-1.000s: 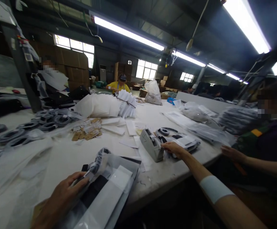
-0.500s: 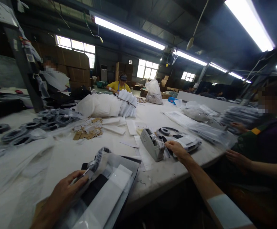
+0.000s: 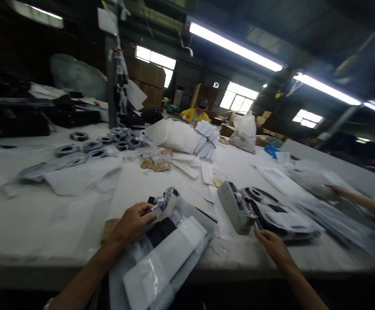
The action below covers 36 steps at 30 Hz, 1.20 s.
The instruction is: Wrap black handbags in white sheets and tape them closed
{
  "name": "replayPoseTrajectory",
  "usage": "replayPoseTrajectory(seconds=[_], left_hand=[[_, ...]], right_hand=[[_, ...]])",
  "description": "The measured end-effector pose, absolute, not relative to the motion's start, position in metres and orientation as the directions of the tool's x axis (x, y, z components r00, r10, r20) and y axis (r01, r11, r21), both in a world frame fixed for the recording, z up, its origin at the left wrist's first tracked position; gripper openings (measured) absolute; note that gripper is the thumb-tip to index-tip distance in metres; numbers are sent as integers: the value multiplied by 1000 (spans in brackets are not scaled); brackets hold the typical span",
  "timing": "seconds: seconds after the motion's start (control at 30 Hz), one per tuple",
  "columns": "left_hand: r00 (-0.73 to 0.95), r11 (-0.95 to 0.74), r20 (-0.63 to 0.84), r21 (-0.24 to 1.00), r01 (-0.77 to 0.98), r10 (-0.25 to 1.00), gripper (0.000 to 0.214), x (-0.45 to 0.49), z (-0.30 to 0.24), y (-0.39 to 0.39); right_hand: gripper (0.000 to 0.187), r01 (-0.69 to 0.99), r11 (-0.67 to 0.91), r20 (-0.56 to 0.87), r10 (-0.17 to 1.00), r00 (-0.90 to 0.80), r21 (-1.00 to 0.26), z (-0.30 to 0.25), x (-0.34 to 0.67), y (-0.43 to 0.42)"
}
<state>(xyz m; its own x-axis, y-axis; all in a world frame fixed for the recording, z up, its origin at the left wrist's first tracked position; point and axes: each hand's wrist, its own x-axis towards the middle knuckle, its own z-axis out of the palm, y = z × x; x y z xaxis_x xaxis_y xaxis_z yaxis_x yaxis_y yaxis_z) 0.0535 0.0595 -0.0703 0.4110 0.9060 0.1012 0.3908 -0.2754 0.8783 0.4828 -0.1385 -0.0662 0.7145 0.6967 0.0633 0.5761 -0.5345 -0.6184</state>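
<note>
My left hand (image 3: 131,223) lies on a clear plastic bag (image 3: 166,254) at the table's near edge, fingers curled over its top end, where a dark item and a coiled cable (image 3: 164,199) show through. My right hand (image 3: 271,244) is just in front of a grey tape dispenser (image 3: 234,206). Its fingers are pinched on what looks like a thin strip of tape (image 3: 256,224) running from the dispenser. Behind the dispenser lies a stack of filled bags (image 3: 281,217).
Bagged cable coils (image 3: 93,145), white bundles (image 3: 177,135) and brown tags (image 3: 157,161) lie on the white table (image 3: 45,215). A co-worker's hand (image 3: 338,189) reaches in at right. A person in yellow (image 3: 198,113) works far back. A dark pillar (image 3: 111,82) stands at the left.
My right hand has drawn back from the dispenser toward the table's near edge. My left hand stays on the bag. The view has swung left and down; the seated co-worker is mostly out of frame.
</note>
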Motion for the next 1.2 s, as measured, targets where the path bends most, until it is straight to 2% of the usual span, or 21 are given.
replayPoseTrajectory(seconds=[0.17,0.27,0.37,0.43,0.53,0.83,0.93,1.1,1.2], left_hand=[[401,-304,135,867,395,906,26,55,-72,57],[393,-303,135,863,405,910,25,55,-73,56],[396,-317,150,860,399,906,25,54,-73,54],[395,-325,161,860,393,904,25,54,-73,53],[386,-327,168,859,395,907,25,54,-74,53],[354,-327,175,841,432,919,20,56,-78,53],[337,-344,200,825,449,920,16,57,-79,51],[341,-385,241,802,456,908,11,59,-82,49],[353,-397,250,804,443,901,10,59,-85,50]], right_hand=[[35,593,-172,193,844,501,-786,-37,392,-107],[29,492,23,165,955,248,-870,-17,304,-71],[19,407,102,132,990,48,-908,-10,238,-36],[21,382,107,107,994,-22,-918,-12,216,-18],[41,384,69,50,997,-60,-921,-19,209,0],[22,530,-84,-32,994,106,-844,-30,211,21],[21,604,-107,-48,992,113,-790,-33,211,25],[25,636,-202,-158,979,126,-745,-40,215,25],[27,782,-144,-65,989,131,-607,-42,219,22]])
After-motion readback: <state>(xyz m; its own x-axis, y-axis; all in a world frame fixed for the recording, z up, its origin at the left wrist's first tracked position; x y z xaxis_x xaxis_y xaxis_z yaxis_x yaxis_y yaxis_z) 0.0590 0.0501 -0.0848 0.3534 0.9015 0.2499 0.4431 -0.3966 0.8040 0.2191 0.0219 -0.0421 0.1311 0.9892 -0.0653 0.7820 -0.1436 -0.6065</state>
